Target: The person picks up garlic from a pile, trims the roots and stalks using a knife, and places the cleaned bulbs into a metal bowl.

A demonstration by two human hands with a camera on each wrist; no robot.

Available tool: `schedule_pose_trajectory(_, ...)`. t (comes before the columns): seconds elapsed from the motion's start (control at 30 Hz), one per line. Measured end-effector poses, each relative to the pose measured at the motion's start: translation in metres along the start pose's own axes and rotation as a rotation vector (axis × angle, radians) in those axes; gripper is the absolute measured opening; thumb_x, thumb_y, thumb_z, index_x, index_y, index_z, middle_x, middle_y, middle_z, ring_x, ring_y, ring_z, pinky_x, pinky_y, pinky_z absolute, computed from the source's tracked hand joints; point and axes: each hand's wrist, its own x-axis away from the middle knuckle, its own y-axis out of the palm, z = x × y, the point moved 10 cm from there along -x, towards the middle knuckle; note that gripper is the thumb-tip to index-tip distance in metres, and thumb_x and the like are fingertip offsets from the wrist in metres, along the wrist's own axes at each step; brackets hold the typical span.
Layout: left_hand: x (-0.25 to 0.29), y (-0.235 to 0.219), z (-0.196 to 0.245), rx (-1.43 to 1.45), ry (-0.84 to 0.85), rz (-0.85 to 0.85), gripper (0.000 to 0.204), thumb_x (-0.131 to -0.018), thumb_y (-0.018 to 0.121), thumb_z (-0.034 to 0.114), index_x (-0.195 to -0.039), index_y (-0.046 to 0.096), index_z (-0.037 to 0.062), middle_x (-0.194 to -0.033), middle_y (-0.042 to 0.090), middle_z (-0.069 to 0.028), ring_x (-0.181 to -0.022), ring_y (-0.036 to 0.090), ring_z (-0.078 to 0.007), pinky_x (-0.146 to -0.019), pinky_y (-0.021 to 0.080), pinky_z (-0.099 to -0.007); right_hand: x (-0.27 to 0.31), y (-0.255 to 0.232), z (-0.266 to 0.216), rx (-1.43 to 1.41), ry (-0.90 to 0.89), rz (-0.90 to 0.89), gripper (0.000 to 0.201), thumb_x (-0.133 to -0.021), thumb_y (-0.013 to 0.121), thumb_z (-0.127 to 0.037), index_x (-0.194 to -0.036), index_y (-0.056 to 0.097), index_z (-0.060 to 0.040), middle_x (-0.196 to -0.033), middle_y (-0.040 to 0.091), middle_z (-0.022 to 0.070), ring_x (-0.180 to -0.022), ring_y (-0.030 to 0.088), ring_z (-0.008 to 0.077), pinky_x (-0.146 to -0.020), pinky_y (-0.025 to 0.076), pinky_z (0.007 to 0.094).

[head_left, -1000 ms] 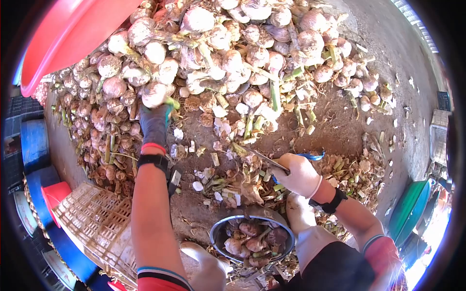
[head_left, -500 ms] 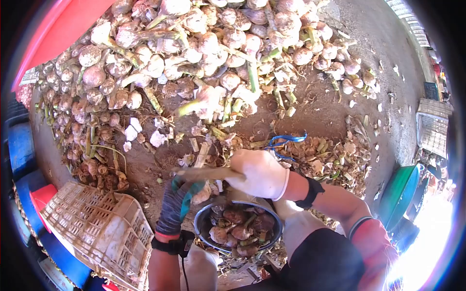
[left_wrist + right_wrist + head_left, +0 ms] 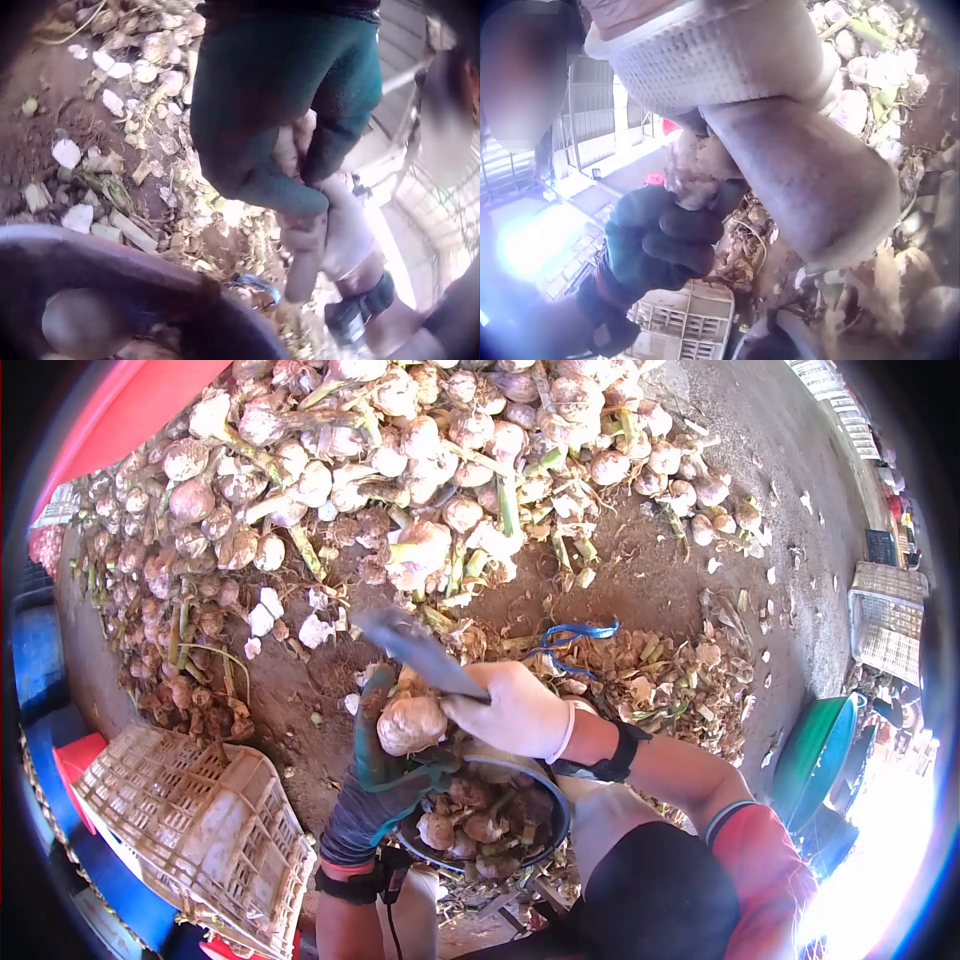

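Note:
A garlic bulb sits in the grip of my left hand, which wears a grey and green glove. Seen from the left wrist, green-gloved fingers curl around it. My right hand, in a white glove, grips a knife whose broad blade slants up and left just above the bulb. The right wrist view shows the blade close up, with the bulb beside it. Under both hands stands a round tub holding several garlic bulbs.
A large heap of garlic with stems spreads ahead. Cut stems and peel litter the floor, with a blue strap among them. A plastic crate stands at left, a green basin at right, a red basin at upper left.
My left hand has come back from the heap with a garlic bulb, to a place over the tub. The right hand with the knife has moved left to meet it, and the blade now points up-left.

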Motion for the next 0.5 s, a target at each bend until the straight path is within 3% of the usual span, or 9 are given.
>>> schedule_pose_trajectory(0.03, 0.0, -0.005, 0.004, -0.131, 0.061, 0.066, 0.084, -0.073, 0.074, 0.006, -0.142, 0.027, 0.0075, -0.122, 0.05, -0.0107, -0.106, 0.053, -0.0186, -0.084, 0.05, -0.0289, -0.001, 0.0, 0.003, -0.067, 0.011, 0.003, 0.023, -0.085, 0.058, -0.022, -0.091, 0.065, -0.0009, -0.067, 0.062, 0.0168, -0.061, 0.062, 0.0227, -0.062, 0.05, 0.0352)
schedule_pose_trajectory(0.07, -0.001, -0.01, 0.009, -0.264, 0.123, 0.13, 0.084, -0.071, 0.076, 0.007, -0.141, 0.029, 0.0059, -0.121, 0.051, -0.0102, -0.107, 0.053, -0.0181, -0.087, 0.049, -0.0298, -0.002, 0.0, 0.005, -0.068, 0.017, 0.002, 0.023, -0.085, 0.058, -0.022, -0.091, 0.065, -0.0009, -0.067, 0.062, 0.0168, -0.061, 0.062, 0.0227, -0.062, 0.05, 0.0352)
schedule_pose_trajectory(0.1, -0.002, -0.008, 0.009, -0.19, 0.18, 0.108, 0.077, -0.071, 0.076, 0.007, -0.136, 0.035, 0.0038, -0.123, 0.05, -0.0088, -0.109, 0.052, -0.0172, -0.091, 0.046, -0.0313, -0.002, 0.0, 0.008, -0.063, 0.033, 0.011, 0.023, -0.085, 0.058, -0.022, -0.09, 0.065, -0.001, -0.067, 0.062, 0.0166, -0.06, 0.062, 0.0225, -0.062, 0.05, 0.0354)
schedule_pose_trajectory(0.2, -0.005, -0.023, 0.006, -0.243, 0.167, 0.166, 0.071, -0.071, 0.075, 0.005, -0.132, 0.04, 0.0042, -0.123, 0.049, -0.0083, -0.109, 0.051, -0.0176, -0.094, 0.044, -0.032, 0.002, -0.006, 0.005, 0.012, 0.12, -0.022, 0.024, -0.084, 0.059, -0.024, -0.086, 0.065, -0.0008, -0.068, 0.062, 0.0174, -0.062, 0.062, 0.0272, -0.062, 0.049, 0.0374)
schedule_pose_trajectory(0.3, -0.001, -0.026, 0.008, -0.233, 0.158, 0.211, 0.066, -0.073, 0.074, 0.007, -0.131, 0.041, 0.004, -0.12, 0.051, -0.0086, -0.107, 0.053, -0.018, -0.093, 0.045, -0.0316, 0.017, -0.002, -0.028, 0.386, -0.251, -0.041, 0.026, -0.082, 0.058, -0.027, -0.074, 0.06, -0.0023, -0.068, 0.058, 0.017, -0.068, 0.061, 0.0364, -0.061, 0.048, 0.044)
schedule_pose_trajectory(0.37, -0.001, -0.029, 0.002, -0.187, 0.114, 0.207, 0.068, -0.073, 0.074, 0.008, -0.131, 0.04, 0.0041, -0.119, 0.052, -0.009, -0.105, 0.054, -0.0181, -0.092, 0.046, -0.0316, 0.024, 0.006, -0.027, 0.463, -0.271, -0.081, 0.025, -0.082, 0.059, -0.027, -0.074, 0.06, -0.0039, -0.069, 0.058, 0.0155, -0.068, 0.061, 0.035, -0.061, 0.049, 0.0438)
schedule_pose_trajectory(0.47, 0.003, -0.035, -0.01, -0.534, 0.093, 0.236, 0.075, -0.073, 0.076, 0.012, -0.134, 0.034, 0.0041, -0.119, 0.052, -0.0101, -0.101, 0.056, -0.0184, -0.089, 0.048, -0.0314, 0.026, 0.013, -0.025, 0.59, -0.277, -0.143, 0.022, -0.08, 0.061, -0.029, -0.079, 0.06, -0.0072, -0.075, 0.059, 0.0123, -0.069, 0.062, 0.0317, -0.06, 0.05, 0.0419)
schedule_pose_trajectory(0.5, 0.004, -0.032, -0.008, -0.604, 0.139, 0.225, 0.067, -0.079, 0.07, 0.013, -0.134, 0.034, 0.004, -0.12, 0.052, -0.0124, -0.099, 0.058, -0.0202, -0.085, 0.05, -0.0332, 0.026, 0.012, -0.025, 0.617, -0.273, -0.153, 0.022, -0.079, 0.061, -0.029, -0.079, 0.06, -0.0069, -0.077, 0.059, 0.0122, -0.07, 0.062, 0.0314, -0.06, 0.05, 0.0416)
